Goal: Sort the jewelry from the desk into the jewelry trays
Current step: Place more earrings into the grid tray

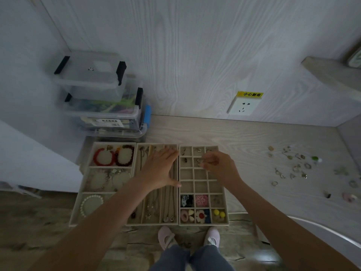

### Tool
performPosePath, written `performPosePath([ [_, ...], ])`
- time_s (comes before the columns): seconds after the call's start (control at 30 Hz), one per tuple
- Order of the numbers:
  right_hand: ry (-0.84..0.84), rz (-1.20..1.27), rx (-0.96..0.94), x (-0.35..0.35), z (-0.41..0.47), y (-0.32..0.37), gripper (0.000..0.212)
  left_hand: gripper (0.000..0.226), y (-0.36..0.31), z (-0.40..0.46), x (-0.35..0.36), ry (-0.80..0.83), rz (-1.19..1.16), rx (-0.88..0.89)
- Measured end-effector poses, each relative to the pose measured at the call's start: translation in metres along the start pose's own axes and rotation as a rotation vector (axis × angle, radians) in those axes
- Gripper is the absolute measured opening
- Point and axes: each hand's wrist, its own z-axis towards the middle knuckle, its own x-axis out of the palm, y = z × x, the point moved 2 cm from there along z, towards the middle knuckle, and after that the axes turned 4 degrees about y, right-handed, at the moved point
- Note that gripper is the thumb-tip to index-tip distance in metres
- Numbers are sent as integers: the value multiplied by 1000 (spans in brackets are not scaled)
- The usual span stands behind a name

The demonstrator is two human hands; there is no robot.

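Three beige jewelry trays stand side by side on the desk. The left tray (86,180) holds red bead bracelets (113,156) and a pearl bracelet (91,204). My left hand (160,169) lies flat with straight fingers on the middle tray (136,223), which holds necklaces. My right hand (218,165) hovers over the upper cells of the gridded right tray (226,212), fingers curled around a small earring (201,164). Several loose rings and earrings (297,167) lie scattered on the desk to the right.
Stacked clear storage boxes (101,98) stand behind the left tray. A wall socket (244,106) with a yellow label is on the back panel. Hair clips fill the grid tray's near cells. My feet in pink slippers (166,235) show below the desk edge.
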Motion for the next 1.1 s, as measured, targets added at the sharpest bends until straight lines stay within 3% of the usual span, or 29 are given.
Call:
performPosePath([
  [0.1,90,-189,-93,18,-1,5,8,106,-1,1,5,3,2,9],
  [0.23,217,-639,-251,35,-3,11,16,106,-2,1,8,-1,-1,2],
  [0.47,170,-870,-379,45,-10,17,22,105,-7,2,5,-15,46,-27],
  [0.73,187,-980,-424,54,-4,20,26,108,-6,3,7,-17,48,-21],
  [1.1,80,-953,-300,47,-5,18,18,107,-9,1,5,-12,55,-23],
])
